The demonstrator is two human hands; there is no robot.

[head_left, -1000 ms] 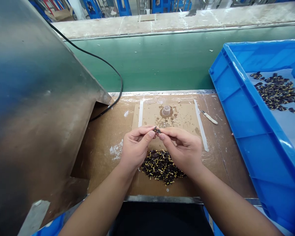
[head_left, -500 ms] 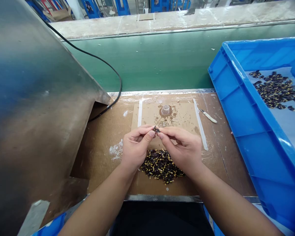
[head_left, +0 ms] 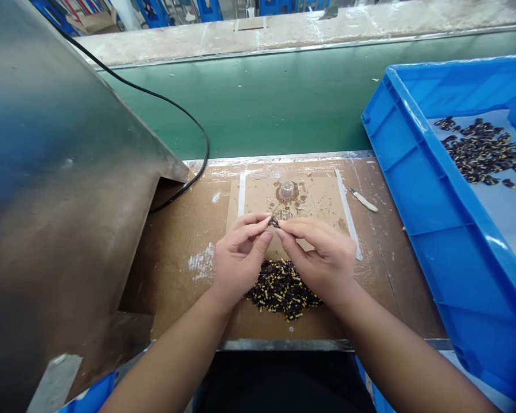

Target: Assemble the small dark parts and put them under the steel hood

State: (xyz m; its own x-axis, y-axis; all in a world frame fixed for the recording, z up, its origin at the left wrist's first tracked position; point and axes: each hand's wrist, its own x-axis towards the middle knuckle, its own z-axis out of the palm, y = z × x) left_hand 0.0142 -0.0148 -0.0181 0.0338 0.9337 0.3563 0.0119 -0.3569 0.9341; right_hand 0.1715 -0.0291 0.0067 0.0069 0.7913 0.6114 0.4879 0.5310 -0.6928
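Note:
Between my fingertips is a small black part (head_left: 274, 222), too small to make out in detail. My left hand (head_left: 239, 252) pinches its left end and my right hand (head_left: 320, 252) pinches its right end. Below them lies a pile of small black and yellow parts (head_left: 284, 291), partly covered by both hands. Beyond my fingers, a small clear plastic cup (head_left: 287, 190) stands on a wet-stained cardboard sheet (head_left: 258, 198). A white-handled knife (head_left: 363, 201) rests on the table to the right of that sheet.
At right stands a large blue crate (head_left: 430, 189) with many black and yellow parts (head_left: 485, 150) on a white liner. A metal housing (head_left: 73, 189) fills the left side, with a black cable (head_left: 176, 106) hanging over it. A green belt (head_left: 279, 115) runs behind the table.
The fingers have shifted slightly on the small black part, the left thumb drawing a little away from it. The whole view has moved slightly; the pile looks the same.

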